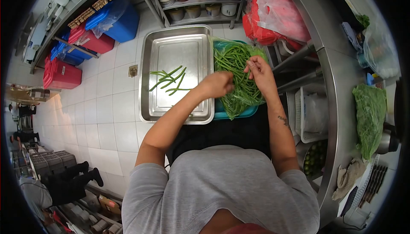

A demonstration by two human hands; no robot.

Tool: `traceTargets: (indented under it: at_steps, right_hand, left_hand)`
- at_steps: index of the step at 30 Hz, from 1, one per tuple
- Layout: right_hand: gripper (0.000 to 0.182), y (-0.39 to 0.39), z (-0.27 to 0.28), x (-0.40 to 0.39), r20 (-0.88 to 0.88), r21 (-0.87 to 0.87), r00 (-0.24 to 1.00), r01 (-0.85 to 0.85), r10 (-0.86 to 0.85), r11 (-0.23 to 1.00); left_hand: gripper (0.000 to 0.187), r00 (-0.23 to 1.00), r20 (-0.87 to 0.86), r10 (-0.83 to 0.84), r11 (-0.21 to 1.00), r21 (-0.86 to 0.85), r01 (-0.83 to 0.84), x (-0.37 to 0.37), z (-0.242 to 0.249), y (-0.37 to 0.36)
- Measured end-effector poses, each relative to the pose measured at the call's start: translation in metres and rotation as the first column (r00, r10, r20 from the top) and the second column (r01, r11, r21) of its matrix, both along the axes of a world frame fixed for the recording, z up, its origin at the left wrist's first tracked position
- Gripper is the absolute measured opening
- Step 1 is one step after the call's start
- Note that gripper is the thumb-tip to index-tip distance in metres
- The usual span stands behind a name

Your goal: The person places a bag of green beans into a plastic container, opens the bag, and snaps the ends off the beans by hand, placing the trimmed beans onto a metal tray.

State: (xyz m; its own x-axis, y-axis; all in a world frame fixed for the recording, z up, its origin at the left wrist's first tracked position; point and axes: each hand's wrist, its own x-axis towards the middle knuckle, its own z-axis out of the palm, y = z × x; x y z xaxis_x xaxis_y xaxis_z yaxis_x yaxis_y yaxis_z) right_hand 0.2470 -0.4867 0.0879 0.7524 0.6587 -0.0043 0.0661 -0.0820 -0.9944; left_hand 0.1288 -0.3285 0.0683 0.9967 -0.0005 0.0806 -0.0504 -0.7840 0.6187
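Observation:
Green beans (pixel 232 59) fill an open clear plastic bag (pixel 234 106) on a teal tray (pixel 252 112). My left hand (pixel 217 84) is curled closed over the left side of the bag, slightly blurred; what it holds, if anything, is hidden. Over the bag's right side, my right hand (pixel 259 72) has thumb and fingers pinched together, and I cannot make out anything between them. Left of the bag, a large steel pan (pixel 146 72) holds several loose green beans (pixel 168 79) on its bottom.
A shelf rack (pixel 200 1) with tubs stands ahead. Red and white plastic bags (pixel 279 14) lie ahead right, beside a steel counter (pixel 337 84) bearing bagged leafy greens (pixel 368 119). Blue and red bins (pixel 121 20) line the left. Another person (pixel 64 183) is at lower left.

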Motion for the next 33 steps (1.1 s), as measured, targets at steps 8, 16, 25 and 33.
traceTargets:
  at_steps: [8,16,25,33]
  right_hand:
    - [0.016,0.001,0.008,-0.002,0.431,-0.297,0.829,-0.243,0.357,0.923]
    - [0.016,0.011,0.033,0.004,0.291,-0.211,0.932,-0.158,0.216,0.965]
    - [0.016,-0.001,0.021,0.03,-0.122,0.072,0.992,-0.012,0.021,0.997]
    - [0.017,0.01,0.017,0.018,-0.105,0.158,0.993,0.075,-0.058,0.985]
  left_hand:
    - [0.009,0.975,0.224,0.002,1.0,0.015,-0.005,0.004,0.02,0.0]
    - [0.014,0.946,-0.188,0.266,0.14,-0.963,-0.231,0.034,0.043,0.011]
    - [0.025,0.986,-0.143,0.085,0.723,-0.672,-0.16,0.025,0.013,0.004]
    - [0.019,0.931,-0.022,0.364,0.744,-0.594,-0.305,0.032,0.008,-0.016]
